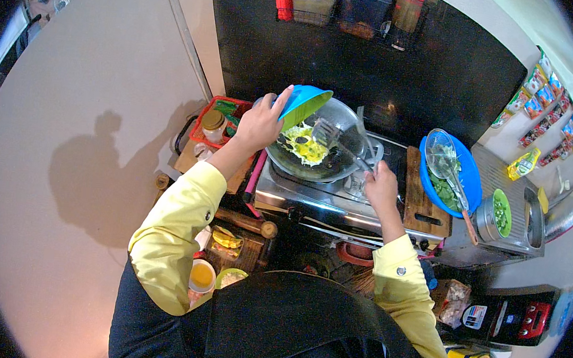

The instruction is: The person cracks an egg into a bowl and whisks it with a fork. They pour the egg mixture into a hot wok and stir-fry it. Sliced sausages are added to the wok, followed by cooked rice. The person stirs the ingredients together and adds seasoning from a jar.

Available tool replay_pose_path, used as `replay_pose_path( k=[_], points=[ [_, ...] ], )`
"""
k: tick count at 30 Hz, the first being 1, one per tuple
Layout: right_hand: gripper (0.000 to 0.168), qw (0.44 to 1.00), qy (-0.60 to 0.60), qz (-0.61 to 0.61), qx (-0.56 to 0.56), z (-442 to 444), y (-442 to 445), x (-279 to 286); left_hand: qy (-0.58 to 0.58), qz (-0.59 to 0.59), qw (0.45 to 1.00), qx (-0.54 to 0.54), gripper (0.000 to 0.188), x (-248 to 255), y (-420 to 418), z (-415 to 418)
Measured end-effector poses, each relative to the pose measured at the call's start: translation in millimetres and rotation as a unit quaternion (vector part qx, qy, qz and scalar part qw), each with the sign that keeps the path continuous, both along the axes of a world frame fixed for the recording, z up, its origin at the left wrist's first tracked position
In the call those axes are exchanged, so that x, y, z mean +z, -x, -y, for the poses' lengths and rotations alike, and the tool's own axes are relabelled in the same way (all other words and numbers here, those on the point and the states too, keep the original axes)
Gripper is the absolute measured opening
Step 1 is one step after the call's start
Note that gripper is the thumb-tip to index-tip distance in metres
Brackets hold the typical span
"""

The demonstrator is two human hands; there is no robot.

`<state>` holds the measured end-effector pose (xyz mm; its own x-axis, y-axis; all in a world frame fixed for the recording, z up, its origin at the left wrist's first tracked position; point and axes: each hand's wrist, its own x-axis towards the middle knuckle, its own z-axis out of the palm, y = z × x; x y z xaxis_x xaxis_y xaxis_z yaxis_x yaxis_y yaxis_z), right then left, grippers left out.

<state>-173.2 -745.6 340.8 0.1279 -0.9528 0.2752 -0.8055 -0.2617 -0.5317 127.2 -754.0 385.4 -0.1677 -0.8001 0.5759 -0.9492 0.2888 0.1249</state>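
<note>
My left hand (262, 122) grips a bowl (304, 104), blue outside and green inside, tilted over the left part of a metal wok (293, 163) on a gas stove (278, 191). Yellow beaten egg (305, 146) with whitish edges lies in the wok, under and beside the bowl. In my right hand (382, 185) is the handle of a slotted metal turner (326, 133); its blade is over the egg. Whether the blade touches the egg, I cannot tell.
A wooden board (417, 189) and a blue basin (475, 168) of leafy greens, with a strainer (441, 153) across it, stand to the right. Beyond is a green bowl (502, 213) of chopped greens. A red basket (202, 122) with a jar (213, 126) is at the left.
</note>
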Motion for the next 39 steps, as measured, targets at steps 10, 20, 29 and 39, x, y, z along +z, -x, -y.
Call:
replay_pose_path(
  k=[10, 20, 29, 39],
  points=[
    [0.021, 0.995, -0.018, 0.074, -0.059, 2, -10, -73, 0.029, -0.026, 0.999, -0.004, 0.065, 2, -4, 1],
    [0.028, 0.995, 0.052, -0.063, -0.062, -19, -33, -59, -0.024, -0.190, 0.982, 0.011, 0.047, -6, -17, 6],
    [0.029, 0.989, -0.052, 0.095, 0.097, -9, -84, 16, -0.023, -0.300, 0.953, -0.043, 0.043, -23, -20, 21],
    [0.024, 0.994, -0.076, 0.070, 0.038, 3, -118, -14, 0.023, -0.218, 0.975, -0.027, 0.043, -36, -16, 10]
  ],
)
